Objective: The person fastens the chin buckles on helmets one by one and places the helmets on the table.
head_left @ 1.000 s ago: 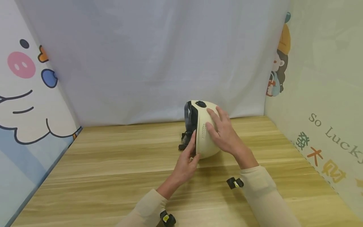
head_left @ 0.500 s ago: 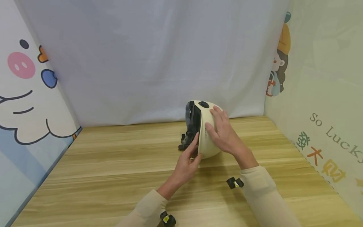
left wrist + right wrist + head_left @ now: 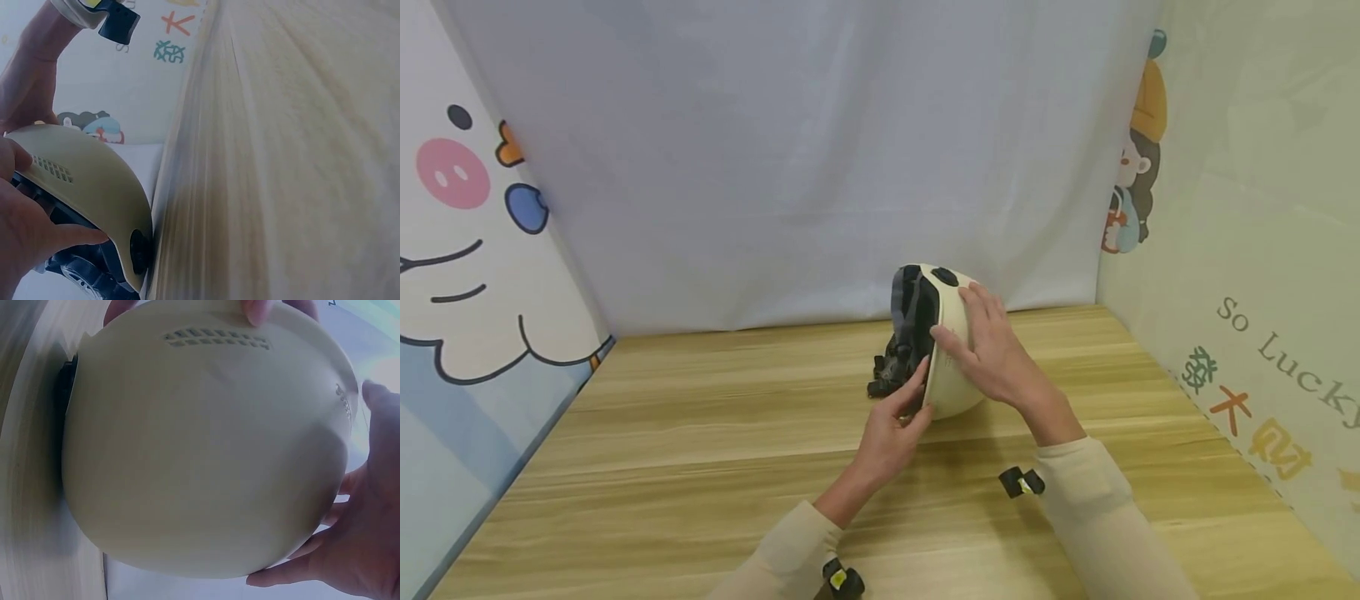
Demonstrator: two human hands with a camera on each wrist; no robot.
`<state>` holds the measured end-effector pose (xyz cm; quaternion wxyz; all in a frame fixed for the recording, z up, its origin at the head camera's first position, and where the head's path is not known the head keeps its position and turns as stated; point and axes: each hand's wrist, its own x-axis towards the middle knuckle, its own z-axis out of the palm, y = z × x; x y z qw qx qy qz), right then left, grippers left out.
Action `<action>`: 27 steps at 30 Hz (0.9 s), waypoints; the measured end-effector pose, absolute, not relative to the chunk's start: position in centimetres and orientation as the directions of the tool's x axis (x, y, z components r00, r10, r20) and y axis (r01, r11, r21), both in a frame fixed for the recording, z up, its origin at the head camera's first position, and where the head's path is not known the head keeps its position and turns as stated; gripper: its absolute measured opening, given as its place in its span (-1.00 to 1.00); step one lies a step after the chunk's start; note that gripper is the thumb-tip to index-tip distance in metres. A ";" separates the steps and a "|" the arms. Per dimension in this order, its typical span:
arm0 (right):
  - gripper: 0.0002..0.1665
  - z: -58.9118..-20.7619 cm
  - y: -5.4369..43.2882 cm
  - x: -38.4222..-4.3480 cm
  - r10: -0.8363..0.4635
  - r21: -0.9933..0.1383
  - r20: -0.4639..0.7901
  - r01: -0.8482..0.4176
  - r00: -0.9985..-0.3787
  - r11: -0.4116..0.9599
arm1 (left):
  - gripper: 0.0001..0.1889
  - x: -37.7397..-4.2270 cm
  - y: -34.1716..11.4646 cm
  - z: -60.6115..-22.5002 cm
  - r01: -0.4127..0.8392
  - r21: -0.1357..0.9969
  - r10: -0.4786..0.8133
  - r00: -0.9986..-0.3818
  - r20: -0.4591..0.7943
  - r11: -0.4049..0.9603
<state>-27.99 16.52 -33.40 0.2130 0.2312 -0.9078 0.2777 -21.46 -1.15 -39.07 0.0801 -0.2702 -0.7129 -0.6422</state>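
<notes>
A cream helmet (image 3: 957,379) stands on edge on the table, its dark-lined hollow facing left. Black straps and buckles (image 3: 889,373) hang from that opening onto the tabletop. My left hand (image 3: 886,440) pinches the near rim, thumb outside and fingers reaching inside. Against the outer shell lies my right hand (image 3: 1003,362), fingers over the dome and thumb near the rim. In the right wrist view, the right hand (image 3: 369,512) wraps the dome's side. A black oval piece (image 3: 945,276) shows at the top of the shell; the far side is hidden.
The wood-grain table (image 3: 700,483) extends around the helmet. A pale curtain (image 3: 775,167) hangs behind its back edge. Printed panels with cartoon figures stand at the left (image 3: 475,250) and right (image 3: 1247,250). Small black devices sit at both wrists.
The helmet has turned slightly, so more of its dark inside shows from the head. My right thumb has shifted left toward the rim; the left hand stays at the near edge.
</notes>
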 end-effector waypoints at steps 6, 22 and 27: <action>-0.01 -33.5 16.3 -27.9 -0.287 -0.415 0.500 -0.517 -0.817 0.749 | -0.39 -21.5 -1.2 -39.3 0.513 0.857 0.304 -0.825 0.477 0.047; 0.02 -33.1 16.6 -27.6 -0.285 -0.409 0.474 -0.495 -0.833 0.766 | -0.46 -23.5 -1.0 -42.5 0.513 0.827 0.270 -0.850 0.452 0.232; 0.03 -33.1 16.6 -27.6 -0.288 -0.409 0.461 -0.489 -0.839 0.771 | -0.50 -23.6 -1.0 -42.5 0.502 0.824 0.275 -0.857 0.435 0.261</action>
